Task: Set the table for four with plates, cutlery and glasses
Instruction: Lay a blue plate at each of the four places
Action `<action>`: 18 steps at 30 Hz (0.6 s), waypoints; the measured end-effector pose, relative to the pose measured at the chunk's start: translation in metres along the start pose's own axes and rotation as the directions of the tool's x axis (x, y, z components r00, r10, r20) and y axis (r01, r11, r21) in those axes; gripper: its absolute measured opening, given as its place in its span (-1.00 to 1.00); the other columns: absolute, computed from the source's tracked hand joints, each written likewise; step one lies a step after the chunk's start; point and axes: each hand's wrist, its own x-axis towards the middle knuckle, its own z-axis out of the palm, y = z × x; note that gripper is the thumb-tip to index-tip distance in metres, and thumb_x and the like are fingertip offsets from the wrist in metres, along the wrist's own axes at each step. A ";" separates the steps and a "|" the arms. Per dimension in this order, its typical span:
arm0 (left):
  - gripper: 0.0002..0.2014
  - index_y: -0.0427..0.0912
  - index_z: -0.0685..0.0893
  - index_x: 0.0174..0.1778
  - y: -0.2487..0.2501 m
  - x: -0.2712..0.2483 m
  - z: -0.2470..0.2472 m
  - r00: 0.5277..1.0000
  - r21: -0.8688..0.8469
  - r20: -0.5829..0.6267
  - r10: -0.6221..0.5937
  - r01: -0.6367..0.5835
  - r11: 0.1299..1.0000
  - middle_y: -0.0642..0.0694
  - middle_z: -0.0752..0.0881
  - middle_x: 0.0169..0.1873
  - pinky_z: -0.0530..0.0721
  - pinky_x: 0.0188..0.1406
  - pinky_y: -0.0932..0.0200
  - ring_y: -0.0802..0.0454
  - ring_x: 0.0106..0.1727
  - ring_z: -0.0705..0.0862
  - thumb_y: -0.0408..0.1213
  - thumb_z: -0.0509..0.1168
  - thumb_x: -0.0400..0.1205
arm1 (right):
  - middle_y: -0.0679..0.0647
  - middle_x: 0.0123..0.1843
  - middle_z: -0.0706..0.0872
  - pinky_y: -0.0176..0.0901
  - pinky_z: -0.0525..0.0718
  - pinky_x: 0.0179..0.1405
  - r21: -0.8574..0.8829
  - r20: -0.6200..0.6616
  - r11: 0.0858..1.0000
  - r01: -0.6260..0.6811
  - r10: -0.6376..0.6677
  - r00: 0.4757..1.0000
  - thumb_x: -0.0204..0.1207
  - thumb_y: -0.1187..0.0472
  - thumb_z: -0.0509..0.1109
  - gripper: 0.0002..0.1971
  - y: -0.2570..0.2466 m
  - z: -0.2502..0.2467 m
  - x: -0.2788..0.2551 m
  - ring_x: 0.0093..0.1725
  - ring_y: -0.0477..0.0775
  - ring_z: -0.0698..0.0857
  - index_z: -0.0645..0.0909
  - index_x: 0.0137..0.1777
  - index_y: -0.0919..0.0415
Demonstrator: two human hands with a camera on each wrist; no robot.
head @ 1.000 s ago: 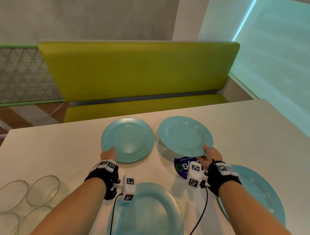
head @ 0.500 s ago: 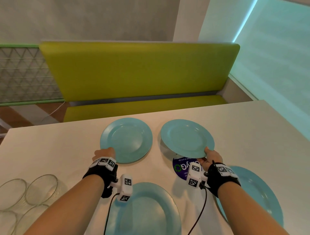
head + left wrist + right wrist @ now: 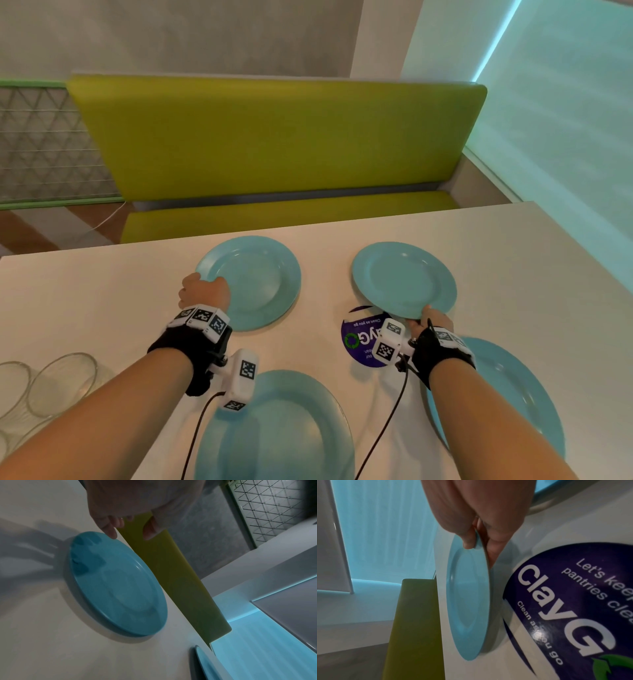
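Two teal plates lie near the table's far edge. The far left plate (image 3: 257,281) (image 3: 120,585) lies flat. My left hand (image 3: 203,291) (image 3: 131,534) hovers at its near-left rim with loosely curled fingers, and the fingertips sit just off the edge without gripping. My right hand (image 3: 428,317) (image 3: 479,545) pinches the near rim of the far right plate (image 3: 404,277) (image 3: 467,601), thumb on top and fingers beneath. That plate's near edge is lifted slightly off the table. Two more teal plates (image 3: 284,428) (image 3: 507,394) lie close to me, partly under my forearms.
Several clear glasses (image 3: 58,383) stand at the table's near left. A round dark "ClayGo" sticker (image 3: 359,339) (image 3: 573,601) is stuck to the white table (image 3: 102,291) beside the right plate. A yellow-green bench (image 3: 274,137) runs behind the far edge.
The far right plate has moved to the right in my right hand, widening the gap between the two far plates. My left hand slid leftward along the left plate's rim.
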 end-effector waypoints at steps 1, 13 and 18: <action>-0.44 -0.19 0.32 0.54 0.001 -0.002 0.001 1.000 -0.011 0.009 0.003 -0.002 1.000 -0.30 0.39 0.50 0.36 0.46 -0.11 -0.31 0.49 0.38 -0.35 0.18 0.57 | 0.23 0.58 0.36 0.05 0.58 0.32 -0.036 -0.002 0.999 0.009 -0.009 1.000 0.69 0.34 0.10 -0.55 -0.001 0.000 -0.002 0.52 0.24 0.44 0.24 0.57 0.34; -0.48 -0.17 0.36 0.52 0.000 -0.015 0.010 0.997 -0.054 0.073 0.024 -0.020 0.998 -0.30 0.42 0.49 0.38 0.44 -0.06 -0.31 0.48 0.41 -0.34 0.19 0.59 | 0.24 0.20 0.63 -0.04 0.71 0.13 -0.260 -0.030 0.965 0.025 -0.033 0.999 0.48 0.30 0.46 -0.50 -0.007 0.021 0.017 0.13 0.27 0.72 0.49 0.41 0.33; -0.49 -0.17 0.39 0.51 -0.004 -0.019 0.014 0.996 -0.069 0.082 0.017 -0.011 0.998 -0.29 0.43 0.49 0.38 0.43 -0.04 -0.30 0.48 0.41 -0.36 0.18 0.59 | 0.20 0.13 0.65 -0.04 0.65 0.07 -0.494 -0.001 0.861 0.118 -0.136 0.991 0.41 0.18 0.52 -0.42 -0.013 0.026 0.027 -0.09 0.22 0.68 0.52 0.41 0.36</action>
